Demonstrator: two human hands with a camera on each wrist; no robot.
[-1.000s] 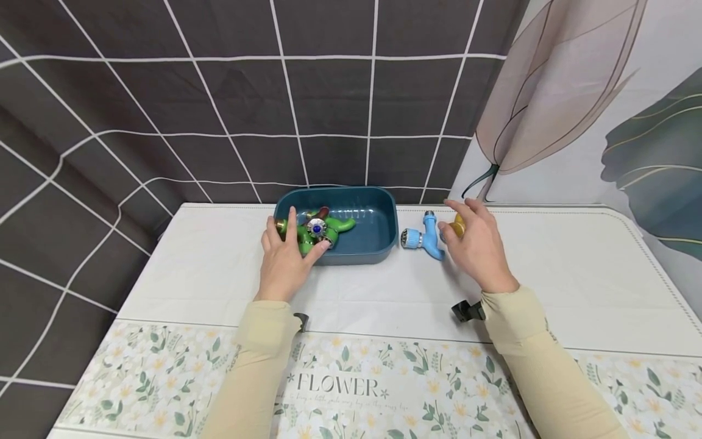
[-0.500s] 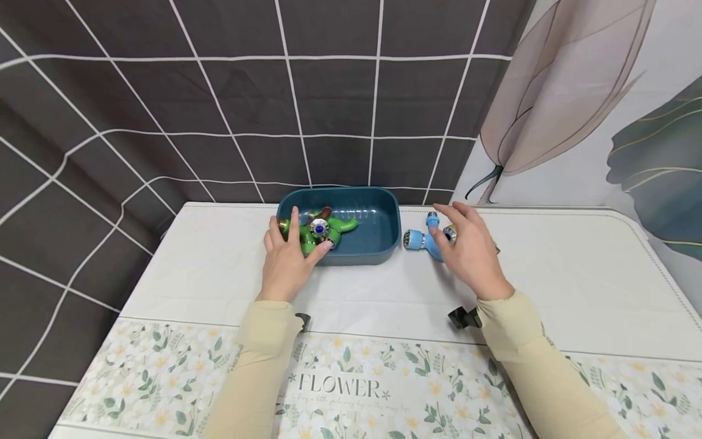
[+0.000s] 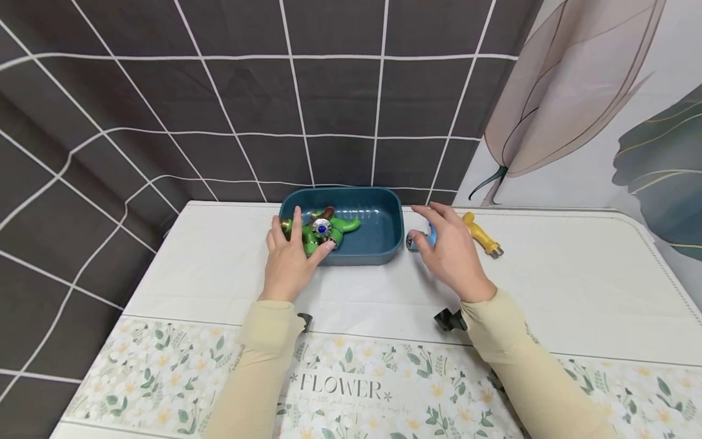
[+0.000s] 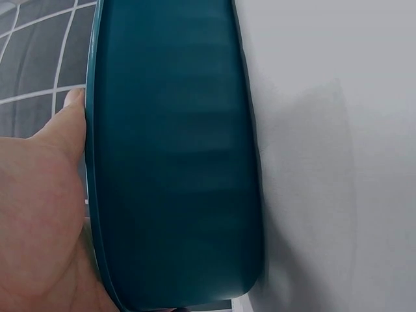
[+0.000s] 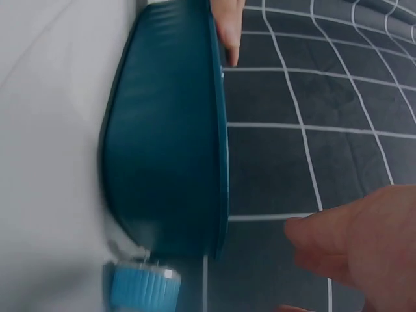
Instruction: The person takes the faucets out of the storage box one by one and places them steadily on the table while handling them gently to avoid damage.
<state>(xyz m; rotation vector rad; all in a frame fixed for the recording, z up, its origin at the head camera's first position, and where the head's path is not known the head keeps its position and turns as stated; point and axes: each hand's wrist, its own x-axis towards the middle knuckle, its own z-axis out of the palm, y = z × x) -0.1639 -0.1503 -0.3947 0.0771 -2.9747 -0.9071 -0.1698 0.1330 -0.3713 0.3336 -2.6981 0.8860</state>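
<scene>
A teal plastic tub (image 3: 384,257) stands at the table's back edge, with green water taps (image 3: 344,225) heaped in its left half. My left hand (image 3: 286,265) lies over the tub's left front rim, fingers spread over the taps. In the left wrist view its thumb (image 4: 70,120) runs along the rim. My right hand (image 3: 452,253) hovers right of the tub with fingers extended, covering most of a blue tap (image 3: 432,233). The blue tap's ribbed knob (image 5: 144,286) shows beside the tub in the right wrist view. No grasp on it is visible.
A yellow tap (image 3: 482,235) lies on the white table covering (image 3: 576,280), right of the right hand. Behind the tub rises a dark cloth with a white grid (image 3: 334,103). A leaf-printed curtain (image 3: 570,91) hangs at the back right.
My right hand has moved left from the yellow tap to above the blue tap, uncovering more of the yellow one. The left hand stays at the tub.
</scene>
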